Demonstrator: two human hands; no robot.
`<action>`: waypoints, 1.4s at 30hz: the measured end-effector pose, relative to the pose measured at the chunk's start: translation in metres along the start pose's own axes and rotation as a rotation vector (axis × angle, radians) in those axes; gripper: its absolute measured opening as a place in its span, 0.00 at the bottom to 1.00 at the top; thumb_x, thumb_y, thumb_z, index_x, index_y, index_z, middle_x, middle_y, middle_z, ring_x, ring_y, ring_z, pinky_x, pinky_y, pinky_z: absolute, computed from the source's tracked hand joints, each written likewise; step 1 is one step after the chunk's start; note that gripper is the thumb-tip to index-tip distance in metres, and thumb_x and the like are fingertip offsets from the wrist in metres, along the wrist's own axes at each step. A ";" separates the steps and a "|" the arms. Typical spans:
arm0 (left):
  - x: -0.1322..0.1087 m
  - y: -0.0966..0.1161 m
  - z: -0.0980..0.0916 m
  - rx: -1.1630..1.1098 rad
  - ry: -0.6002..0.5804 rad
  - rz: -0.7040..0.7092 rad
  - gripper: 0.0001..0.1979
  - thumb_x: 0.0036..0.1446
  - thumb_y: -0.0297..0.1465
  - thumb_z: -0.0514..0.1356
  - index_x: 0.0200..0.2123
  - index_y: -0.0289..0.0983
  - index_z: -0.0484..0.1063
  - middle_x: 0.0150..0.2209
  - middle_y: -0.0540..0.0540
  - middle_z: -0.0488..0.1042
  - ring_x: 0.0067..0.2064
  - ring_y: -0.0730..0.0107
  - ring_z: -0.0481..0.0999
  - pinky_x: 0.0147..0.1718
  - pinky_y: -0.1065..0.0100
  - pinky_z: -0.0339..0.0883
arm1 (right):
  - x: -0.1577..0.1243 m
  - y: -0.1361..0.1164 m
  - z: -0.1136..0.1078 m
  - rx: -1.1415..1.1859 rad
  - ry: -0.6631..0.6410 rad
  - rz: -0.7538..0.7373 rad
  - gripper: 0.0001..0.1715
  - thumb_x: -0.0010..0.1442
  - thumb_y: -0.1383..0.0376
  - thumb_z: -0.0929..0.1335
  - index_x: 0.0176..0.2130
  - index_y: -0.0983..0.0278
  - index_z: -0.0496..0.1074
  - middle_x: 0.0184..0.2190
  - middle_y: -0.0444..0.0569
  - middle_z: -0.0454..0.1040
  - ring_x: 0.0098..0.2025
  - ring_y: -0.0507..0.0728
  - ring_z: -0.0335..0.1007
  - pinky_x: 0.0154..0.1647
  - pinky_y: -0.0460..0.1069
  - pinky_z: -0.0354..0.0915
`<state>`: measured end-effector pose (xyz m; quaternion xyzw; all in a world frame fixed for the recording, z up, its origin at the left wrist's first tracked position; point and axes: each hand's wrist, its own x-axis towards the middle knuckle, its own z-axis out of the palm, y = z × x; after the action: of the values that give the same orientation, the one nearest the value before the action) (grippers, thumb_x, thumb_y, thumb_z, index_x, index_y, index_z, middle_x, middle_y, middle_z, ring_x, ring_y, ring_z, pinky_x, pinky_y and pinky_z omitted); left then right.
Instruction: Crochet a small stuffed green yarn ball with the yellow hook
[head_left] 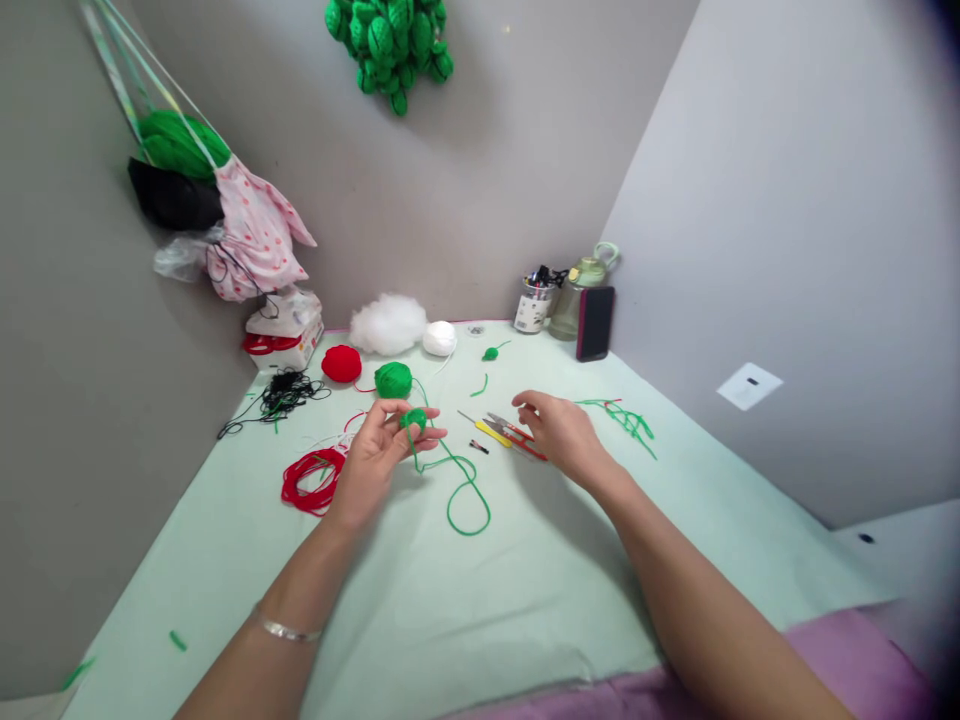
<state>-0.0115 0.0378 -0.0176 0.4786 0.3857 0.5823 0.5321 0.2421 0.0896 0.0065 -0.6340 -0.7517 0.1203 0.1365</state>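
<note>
My left hand [379,450] is closed around a small round green crocheted piece [412,419], pinched between thumb and fingers. A green yarn strand [469,533] hangs from it, loops on the table and runs toward the green yarn ball [393,380] behind the hand. My right hand [559,435] hovers at the orange-handled thread snips [517,436], its fingers loosely bent and apart with nothing visible in them. Beside the snips lie a yellow-handled crochet hook [493,434] and a small dark clip-like item [478,446].
Left of my hands are a red yarn coil [300,482], black yarn tangle [289,393] and red yarn ball [342,364]. White stuffing [388,324], a white ball [439,338], a pen cup [532,308], a bottle [570,310] and a phone [595,324] stand along the back.
</note>
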 end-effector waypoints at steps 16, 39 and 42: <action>-0.014 0.010 0.028 -0.111 -0.139 -0.145 0.20 0.54 0.46 0.72 0.38 0.38 0.73 0.37 0.45 0.83 0.33 0.62 0.85 0.38 0.62 0.78 | -0.001 -0.014 0.028 -0.363 -0.189 -0.092 0.17 0.72 0.72 0.59 0.49 0.67 0.75 0.47 0.59 0.75 0.45 0.61 0.78 0.37 0.50 0.61; -0.012 0.013 0.025 -0.194 -0.081 -0.176 0.17 0.56 0.40 0.73 0.39 0.36 0.73 0.38 0.46 0.84 0.33 0.71 0.84 0.34 0.72 0.74 | -0.001 -0.004 0.038 0.103 -0.124 -0.141 0.07 0.60 0.74 0.68 0.31 0.64 0.73 0.36 0.51 0.76 0.33 0.55 0.70 0.33 0.49 0.53; -0.012 0.013 0.024 -0.199 -0.075 -0.171 0.18 0.56 0.41 0.73 0.40 0.37 0.72 0.38 0.48 0.84 0.32 0.72 0.84 0.34 0.73 0.74 | 0.001 -0.004 0.030 0.286 -0.068 -0.109 0.06 0.58 0.72 0.69 0.30 0.64 0.70 0.29 0.47 0.74 0.30 0.55 0.68 0.33 0.49 0.57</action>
<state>0.0085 0.0230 -0.0005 0.4104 0.3452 0.5517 0.6388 0.2275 0.0892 -0.0199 -0.5620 -0.7643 0.2401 0.2061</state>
